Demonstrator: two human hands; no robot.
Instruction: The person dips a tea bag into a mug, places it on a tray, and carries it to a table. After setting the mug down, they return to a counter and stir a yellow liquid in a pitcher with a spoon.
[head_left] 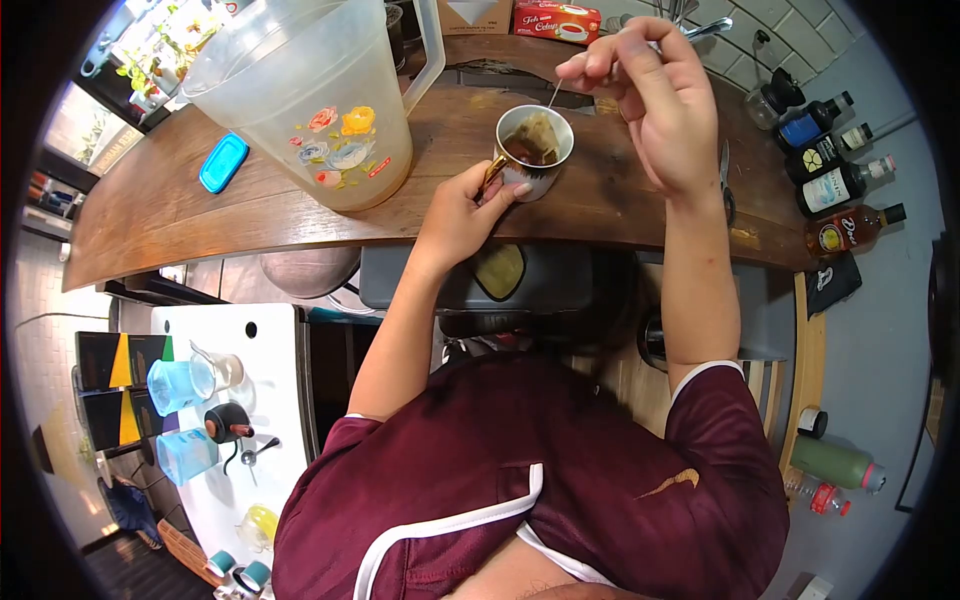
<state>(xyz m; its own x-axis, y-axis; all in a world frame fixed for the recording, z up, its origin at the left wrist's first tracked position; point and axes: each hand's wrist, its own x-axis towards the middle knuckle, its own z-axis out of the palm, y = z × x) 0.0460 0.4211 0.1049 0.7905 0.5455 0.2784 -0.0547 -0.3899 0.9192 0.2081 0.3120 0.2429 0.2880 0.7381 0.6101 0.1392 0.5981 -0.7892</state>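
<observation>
My left hand (465,215) is closed round the handle side of a white mug (537,182) with a gold handle, its thumb on the mug's wall. The mug stands at the wooden table's front edge, tilted slightly in my view. Inside it, a wet tea bag (540,138) rests in dark brown liquid. Above and to the right, my right hand (660,105) is raised with fingers pinched. A thin tea bag string (555,94) runs from near those fingertips down into the mug.
A large translucent flowered pitcher (370,110) stands left of the mug, beside a blue lid (224,163). A red tea box (556,20) is at the back. Scissors (728,185) lie at right, near several bottles (830,188). A white table (280,400) holds blue pitchers (185,455).
</observation>
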